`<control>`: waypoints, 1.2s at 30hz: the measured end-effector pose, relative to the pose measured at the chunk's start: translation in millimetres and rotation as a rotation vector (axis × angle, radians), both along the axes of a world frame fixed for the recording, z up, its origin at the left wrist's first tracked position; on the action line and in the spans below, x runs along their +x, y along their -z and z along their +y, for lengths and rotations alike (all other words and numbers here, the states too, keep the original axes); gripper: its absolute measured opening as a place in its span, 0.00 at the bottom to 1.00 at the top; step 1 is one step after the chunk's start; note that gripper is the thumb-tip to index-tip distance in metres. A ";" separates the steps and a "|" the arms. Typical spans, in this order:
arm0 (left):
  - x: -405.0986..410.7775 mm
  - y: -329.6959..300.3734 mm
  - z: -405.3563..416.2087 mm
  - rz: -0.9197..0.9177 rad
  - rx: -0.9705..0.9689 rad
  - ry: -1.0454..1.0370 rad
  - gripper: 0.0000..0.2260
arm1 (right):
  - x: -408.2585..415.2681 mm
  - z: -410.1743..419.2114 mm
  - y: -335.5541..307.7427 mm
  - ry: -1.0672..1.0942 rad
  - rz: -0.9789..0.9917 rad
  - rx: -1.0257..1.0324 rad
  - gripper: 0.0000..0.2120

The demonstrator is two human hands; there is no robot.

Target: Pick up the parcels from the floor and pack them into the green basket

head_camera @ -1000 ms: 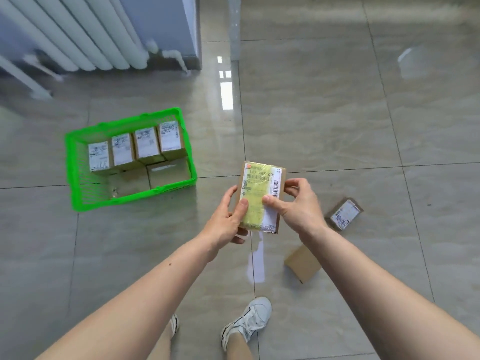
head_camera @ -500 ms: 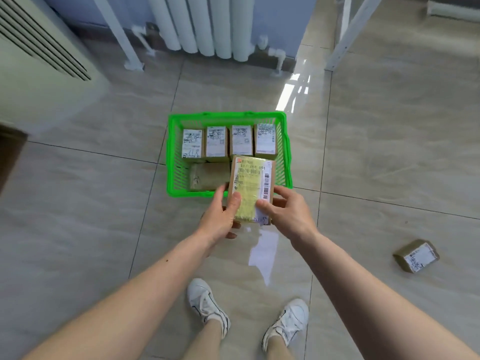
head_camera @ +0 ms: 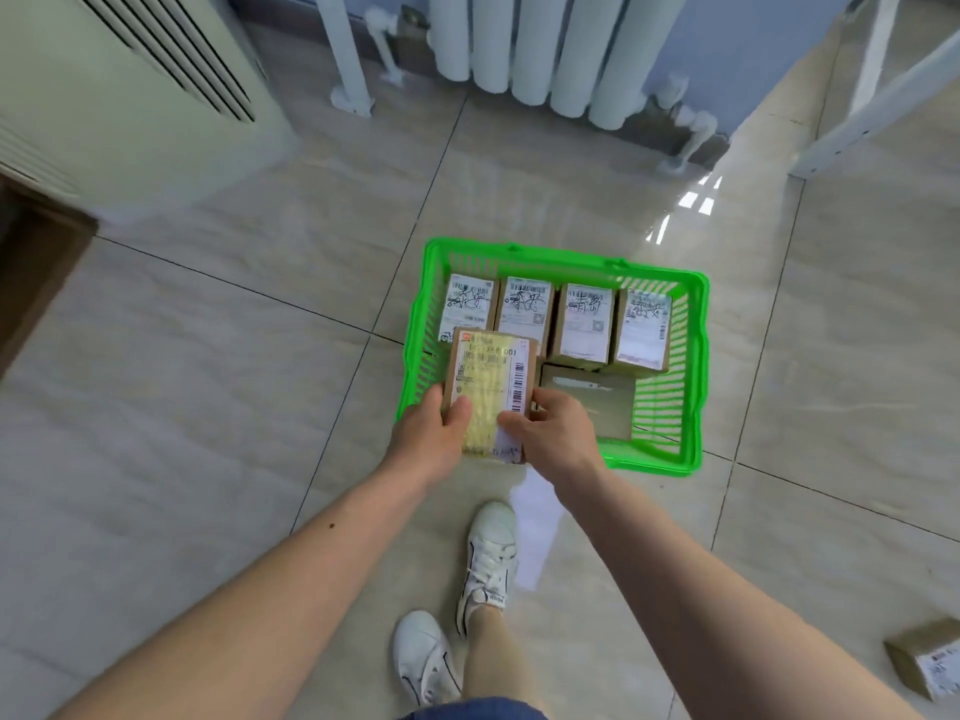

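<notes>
You hold one parcel (head_camera: 491, 394) with both hands over the near left corner of the green basket (head_camera: 696, 366). Your left hand (head_camera: 434, 441) grips its lower left edge, with the thumb lying across the yellow-tinted label. Your right hand (head_camera: 553, 433) pinches the lower right side, thumb on the front near the barcode and the fingers curled behind. The parcel is upright and tilted a little, its label facing you, and its bottom edge hangs above the basket's front rim, so part of it is over the inside and part over the floor (head_camera: 208, 407).

Inside the basket, four labelled parcels (head_camera: 553, 319) stand side by side in a row along the far wall, each with a white label on top. In front of this row, a flat brown parcel (head_camera: 597, 402) lies on the bottom, to the right of the one you hold; your right hand covers part of it. The basket stands on the shiny tiled floor.

One more parcel on the floor (head_camera: 930, 665) lies at the lower right edge of the view, well apart from the basket. Your two white shoes (head_camera: 488, 553) are just behind the basket. A white radiator (head_camera: 545, 49) is on the wall beyond it, and a pale unit with slats (head_camera: 119, 85) stands at the far left.
</notes>
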State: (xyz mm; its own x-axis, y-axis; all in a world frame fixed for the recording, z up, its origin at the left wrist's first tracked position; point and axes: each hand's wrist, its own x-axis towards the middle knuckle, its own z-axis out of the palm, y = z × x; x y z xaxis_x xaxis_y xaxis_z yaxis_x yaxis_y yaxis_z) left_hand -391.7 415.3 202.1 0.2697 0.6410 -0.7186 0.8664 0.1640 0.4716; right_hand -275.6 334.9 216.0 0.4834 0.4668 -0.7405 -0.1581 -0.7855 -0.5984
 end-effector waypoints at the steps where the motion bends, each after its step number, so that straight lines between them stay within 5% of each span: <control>1: 2.6 11.2 7.4 -0.005 -0.001 -0.017 0.17 | 0.1 7.8 13.4 -0.014 -0.002 -0.013 0.09; 8: 10.9 86.1 44.3 0.052 0.031 -0.013 0.16 | -1.8 51.2 92.6 -0.152 -0.068 -0.077 0.09; 15: 9.9 137.9 56.6 0.119 0.041 0.098 0.26 | -6.5 68.7 150.8 -0.210 -0.123 -0.132 0.09; 30: 14.2 202.4 51.6 0.152 0.048 0.270 0.42 | -18.5 63.8 219.5 -0.114 -0.114 -0.146 0.13; 36: 16.6 206.0 52.7 0.168 0.015 0.260 0.40 | -19.5 62.7 222.8 -0.114 -0.110 -0.179 0.13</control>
